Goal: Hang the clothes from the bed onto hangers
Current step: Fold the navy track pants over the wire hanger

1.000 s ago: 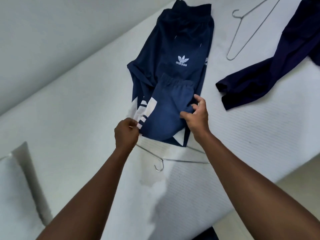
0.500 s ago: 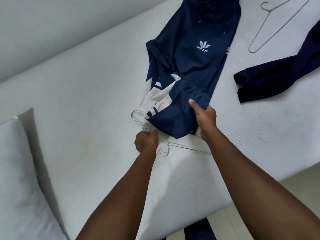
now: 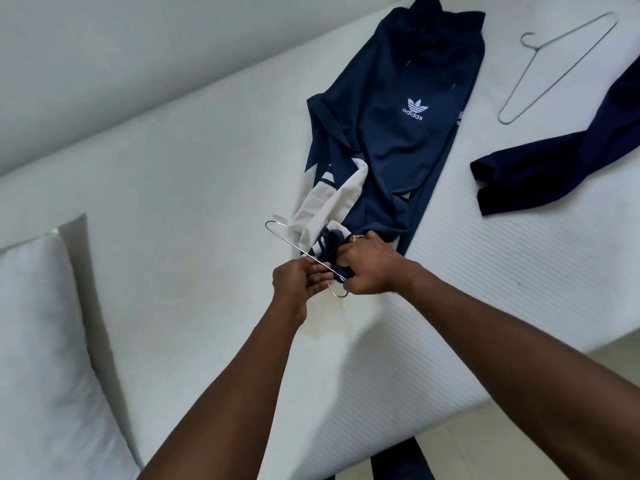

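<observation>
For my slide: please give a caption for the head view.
Left hand holds a wire hanger; right hand grips the navy track pants at their end.

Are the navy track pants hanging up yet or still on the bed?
Still on the bed: pants lie along it; the right hand bunches their leg ends at the near hanger.

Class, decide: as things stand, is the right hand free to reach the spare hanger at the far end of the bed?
Probably not yet: the right hand grips the trousers. The spare hanger lies uncovered, so nothing else blocks it.
</observation>
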`<state>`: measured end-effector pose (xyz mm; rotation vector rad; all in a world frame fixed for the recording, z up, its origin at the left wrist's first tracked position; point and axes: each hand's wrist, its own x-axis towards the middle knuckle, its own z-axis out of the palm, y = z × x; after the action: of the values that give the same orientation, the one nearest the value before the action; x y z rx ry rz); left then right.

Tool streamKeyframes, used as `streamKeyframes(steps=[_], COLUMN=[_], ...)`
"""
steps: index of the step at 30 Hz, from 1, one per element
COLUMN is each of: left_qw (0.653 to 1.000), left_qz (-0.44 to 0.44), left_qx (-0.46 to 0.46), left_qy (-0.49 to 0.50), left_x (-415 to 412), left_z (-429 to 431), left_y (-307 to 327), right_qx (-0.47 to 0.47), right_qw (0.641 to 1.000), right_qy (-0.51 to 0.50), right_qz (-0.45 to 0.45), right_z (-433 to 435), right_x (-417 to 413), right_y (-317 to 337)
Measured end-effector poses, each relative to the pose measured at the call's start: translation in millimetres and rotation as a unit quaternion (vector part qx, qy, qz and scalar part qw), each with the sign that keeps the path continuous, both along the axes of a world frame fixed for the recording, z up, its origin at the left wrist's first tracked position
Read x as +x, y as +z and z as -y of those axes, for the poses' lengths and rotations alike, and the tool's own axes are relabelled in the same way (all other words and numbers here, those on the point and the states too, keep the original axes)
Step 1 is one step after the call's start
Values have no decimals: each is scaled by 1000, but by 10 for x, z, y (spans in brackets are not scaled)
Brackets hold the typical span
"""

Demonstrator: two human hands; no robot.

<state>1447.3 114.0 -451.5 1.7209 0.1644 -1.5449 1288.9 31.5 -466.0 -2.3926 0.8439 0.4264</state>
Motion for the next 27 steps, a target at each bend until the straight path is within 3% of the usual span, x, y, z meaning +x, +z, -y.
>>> streamKeyframes(steps=[2,5,7,9,11,15,18,20,21,23,24,27], left_qw=[1000,997,990,960,910,868,836,855,886,957,976,987], left_qz=[11,51,109,235,342,359,393,376,337,207,152,98], left_qx=[0,-1,1,-1,-12,-19,-17,12,28,46,47,54], left_qy=[-15,-57,-87,-151,-236,-343,-383,-356,-318,-198,-152,-116], left_x=[33,79,78,74,67,-30,-134,-142,-151,-125,-117,-91], left_z=[-16,-57,-96,-143,-185,-231,-225,-259,-314,-468,-561,-806], left_y=[-19,-34,-63,-126,-196,-362,-493,-565,-605,-613,-590,-474], right_qx=[141,361,436,463,429,170,3,-21,-16,8,23,62], right_qw=[988,915,879,861,868,922,875,821,802,788,786,765], right_qy=[-49,-176,-189,-209,-250,-327,-426,-509,-541,-568,-574,-608], right_qz=[-24,-32,-39,-29,23,121,230,257,253,238,229,202], right_z=[50,54,11,-49,-128,-406,-760,-955,-1066,-1261,-1349,-1549], right_x=[28,55,79,70,26,-143,-272,-340,-411,-497,-527,-563], right_y=[57,68,56,9,-65,-181,-195,-157,-155,-183,-198,-254])
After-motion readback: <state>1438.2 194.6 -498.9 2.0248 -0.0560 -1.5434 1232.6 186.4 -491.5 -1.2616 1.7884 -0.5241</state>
